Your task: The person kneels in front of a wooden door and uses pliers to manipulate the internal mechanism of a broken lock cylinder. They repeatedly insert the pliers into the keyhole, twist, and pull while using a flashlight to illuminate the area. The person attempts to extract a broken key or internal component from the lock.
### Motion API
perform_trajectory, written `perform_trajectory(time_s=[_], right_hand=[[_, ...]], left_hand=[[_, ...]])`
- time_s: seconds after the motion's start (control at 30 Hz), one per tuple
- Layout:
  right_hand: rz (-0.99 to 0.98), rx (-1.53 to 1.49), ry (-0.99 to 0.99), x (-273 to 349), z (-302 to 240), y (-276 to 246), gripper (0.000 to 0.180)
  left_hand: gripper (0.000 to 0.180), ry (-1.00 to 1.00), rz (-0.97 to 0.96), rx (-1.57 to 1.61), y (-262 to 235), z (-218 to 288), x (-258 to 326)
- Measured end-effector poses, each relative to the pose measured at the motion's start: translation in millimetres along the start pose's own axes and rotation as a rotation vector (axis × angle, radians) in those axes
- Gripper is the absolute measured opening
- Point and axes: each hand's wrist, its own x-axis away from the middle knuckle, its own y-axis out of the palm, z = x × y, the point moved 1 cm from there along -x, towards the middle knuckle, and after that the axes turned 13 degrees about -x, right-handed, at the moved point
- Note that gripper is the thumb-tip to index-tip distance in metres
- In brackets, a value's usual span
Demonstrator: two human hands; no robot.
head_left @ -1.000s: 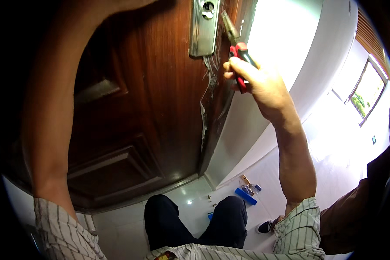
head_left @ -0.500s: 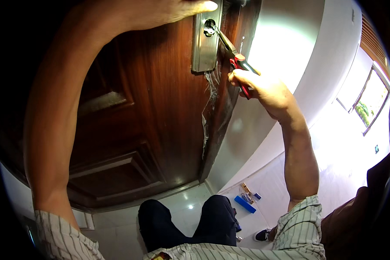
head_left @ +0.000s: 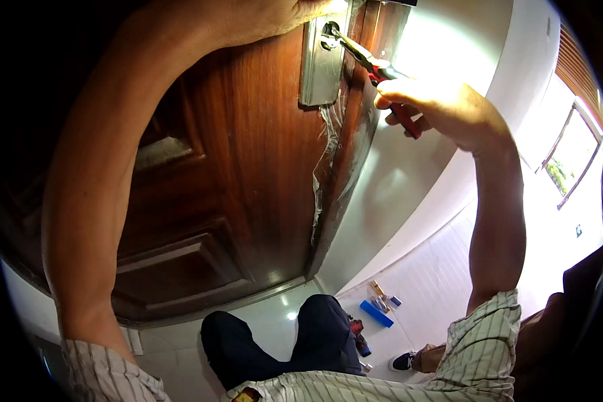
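- I take the metal lock plate (head_left: 320,63) on the brown wooden door (head_left: 248,174) as my landmark; it sits high on the door, just beside the door's free edge.
- My right hand (head_left: 442,107) is to the right of the plate, fingers curled tight around the red handles of a pair of pliers (head_left: 375,67).
- The pliers slant up and left from that hand, and their thin metal nose reaches the round fitting near the top of the plate.
- My left hand (head_left: 295,13) is above and left of the plate, at the top edge of the view; its fingers seem to lie against the door by the plate's upper corner, but I cannot tell whether they grip anything.
- A strip of clear film (head_left: 325,167) hangs loose below the plate, down along the door edge.
- Far below the plate, on the pale floor (head_left: 435,281) past my dark-trousered knees, lie a blue box (head_left: 376,313) and a few small items.
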Motion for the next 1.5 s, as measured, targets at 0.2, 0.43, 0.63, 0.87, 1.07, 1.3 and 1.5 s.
perform_trajectory(time_s=[0.2,0.43,0.63,0.87,1.07,1.3,1.5], right_hand=[[-0.051,-0.088,0.017,1,-53,-5,0.039],[-0.074,-0.401,0.061,1,-2,13,0.041],[0.114,0.339,-0.456,-5,8,48,0.022],[0.413,0.190,-0.720,-25,40,107,0.014],[0.029,-1.764,-0.098,-10,-11,155,0.026],[-0.533,-2.577,-0.388,-26,-25,188,0.041],[-0.045,-1.636,-0.064,-9,50,133,0.024]], left_hand=[[0.028,-0.106,-0.077,-0.098,-2,-4,-1],[0.028,-0.217,-0.232,-0.007,-2,20,-10],[0.033,-0.280,-0.302,0.053,-23,16,-9],[0.035,-0.222,-0.129,0.018,9,13,-13],[0.034,-0.199,-0.098,0.046,8,7,-12],[0.036,-0.225,-0.128,0.016,7,6,-13],[0.039,-0.239,-0.137,0.087,25,32,-27]])
